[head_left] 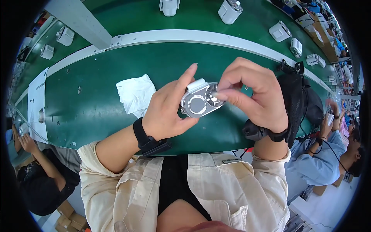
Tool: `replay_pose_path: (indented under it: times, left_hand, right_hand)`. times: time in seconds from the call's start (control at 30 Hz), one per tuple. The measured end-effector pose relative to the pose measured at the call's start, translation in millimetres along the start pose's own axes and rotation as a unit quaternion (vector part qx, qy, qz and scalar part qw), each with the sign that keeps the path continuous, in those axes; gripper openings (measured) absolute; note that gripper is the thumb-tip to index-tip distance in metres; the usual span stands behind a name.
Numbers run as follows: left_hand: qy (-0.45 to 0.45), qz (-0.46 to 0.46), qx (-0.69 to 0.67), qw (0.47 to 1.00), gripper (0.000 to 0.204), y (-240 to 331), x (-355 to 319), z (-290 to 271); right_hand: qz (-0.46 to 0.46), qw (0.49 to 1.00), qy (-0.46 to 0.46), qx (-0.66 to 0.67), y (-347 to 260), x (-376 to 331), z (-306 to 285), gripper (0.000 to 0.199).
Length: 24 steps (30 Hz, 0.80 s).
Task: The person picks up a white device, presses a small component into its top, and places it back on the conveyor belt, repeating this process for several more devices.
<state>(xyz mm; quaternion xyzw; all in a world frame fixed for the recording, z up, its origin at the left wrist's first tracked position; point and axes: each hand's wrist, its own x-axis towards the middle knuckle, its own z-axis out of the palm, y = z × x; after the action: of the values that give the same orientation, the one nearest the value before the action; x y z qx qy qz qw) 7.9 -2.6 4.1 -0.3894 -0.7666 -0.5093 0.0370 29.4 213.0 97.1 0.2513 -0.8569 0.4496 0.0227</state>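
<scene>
Where the head view looks down over the green counter (96,112), both hands meet above its near half, just in front of the person's chest; the left hand (168,110) cradles a small silvery device (199,102) with a round face and a white cap at its far end, the thumb under its near edge and the forefinger stretched up along its left side, so these fingers are closed around the body of the piece; the right hand (255,92) comes in from the right with its fingers (228,92) pinched together on the right part of the device's face, gripping or pressing something too small to make out; the device's long axis runs from lower left to upper right, tilted a little, with the left hand carrying it from below and the right hand touching it from the side and above, so both are in contact and neither is nearer; a crumpled white cloth (135,94) lies on the counter just left of the left hand, apart from it; a black bag (299,96) sits to the right, behind the right wrist; white housings (230,11) stand in a row on the far strip beyond the pale rail (185,36); other people sit at the lower left and far right.
</scene>
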Motion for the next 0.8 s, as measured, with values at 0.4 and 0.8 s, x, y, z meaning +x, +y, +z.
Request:
replay_pose_path:
  times: [0.4, 0.8]
  left_hand:
    - [0.063, -0.005, 0.100, 0.993, 0.086, 4, 2, 1]
    - [0.111, 0.053, 0.217, 0.968, 0.082, -4, 3, 2]
  right_hand:
    - [0.135, 0.967, 0.196, 0.091, 2, -8, 44, 0.004]
    - [0.009, 0.961, 0.253, -0.109, 14, -11, 65, 0.009]
